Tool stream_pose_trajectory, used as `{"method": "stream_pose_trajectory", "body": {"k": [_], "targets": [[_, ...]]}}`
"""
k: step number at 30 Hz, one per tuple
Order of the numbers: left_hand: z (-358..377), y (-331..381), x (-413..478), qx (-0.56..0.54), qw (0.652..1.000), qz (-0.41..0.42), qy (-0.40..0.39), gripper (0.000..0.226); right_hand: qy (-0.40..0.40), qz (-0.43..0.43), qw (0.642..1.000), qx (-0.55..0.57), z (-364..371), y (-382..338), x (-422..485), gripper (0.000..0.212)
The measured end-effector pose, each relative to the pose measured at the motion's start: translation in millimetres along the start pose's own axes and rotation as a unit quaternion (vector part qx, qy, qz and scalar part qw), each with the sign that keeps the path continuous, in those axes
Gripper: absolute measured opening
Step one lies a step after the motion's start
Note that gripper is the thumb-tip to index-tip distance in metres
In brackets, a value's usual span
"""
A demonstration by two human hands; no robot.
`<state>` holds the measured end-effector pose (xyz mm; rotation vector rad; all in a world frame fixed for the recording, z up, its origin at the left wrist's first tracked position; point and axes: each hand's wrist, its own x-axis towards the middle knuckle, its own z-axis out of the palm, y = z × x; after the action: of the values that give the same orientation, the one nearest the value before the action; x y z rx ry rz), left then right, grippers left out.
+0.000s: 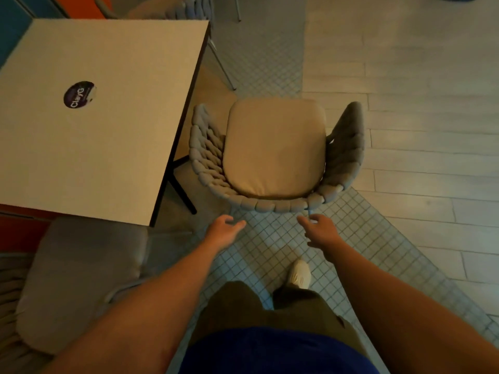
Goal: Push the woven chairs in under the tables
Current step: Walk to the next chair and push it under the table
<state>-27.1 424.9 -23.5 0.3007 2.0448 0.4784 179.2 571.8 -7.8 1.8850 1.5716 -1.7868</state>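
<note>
Woven chair (pixel 275 149) beside table (pixel 113 147) | cushioned chair (pixel 73 279) lower-left | hands left (pixel 224 231), right (pixel 322 230): spread, empty

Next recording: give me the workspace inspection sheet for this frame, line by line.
Surface: table top carries a round sticker.
Job's things: woven chair with beige cushion stands out beside the table's right edge, not under it; second chair's cushion at the near edge; third chair beyond the table.
Clutter: nothing seen.
Hands: left hand and right hand open, just short of the woven chair's back rim.
Cables: nothing seen.
Surroundings: mosaic tiles, plank floor, the person's shoe.
</note>
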Motion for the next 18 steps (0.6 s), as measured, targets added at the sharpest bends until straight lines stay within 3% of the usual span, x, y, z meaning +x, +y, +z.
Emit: {"method": "stream_pose_trajectory", "body": {"k": [3,6,12,18], "targets": [[2,10,17,-0.048,0.998,-0.034,0.015,0.066,-0.025,0.079,0.986,0.145,-6,-13,19,0.078],[0,17,37,-0.105,0.991,-0.077,0.031,0.074,-0.040,0.143,0.948,0.282,-9,-20,36,0.075],[-18,20,90,-0.239,0.962,-0.122,0.056,0.087,0.006,0.180,0.902,0.392,6,-30,78,0.072],[-39,16,141,-0.342,0.927,-0.134,0.079,0.065,0.074,0.234,0.842,0.481,36,-31,111,0.061]]}}
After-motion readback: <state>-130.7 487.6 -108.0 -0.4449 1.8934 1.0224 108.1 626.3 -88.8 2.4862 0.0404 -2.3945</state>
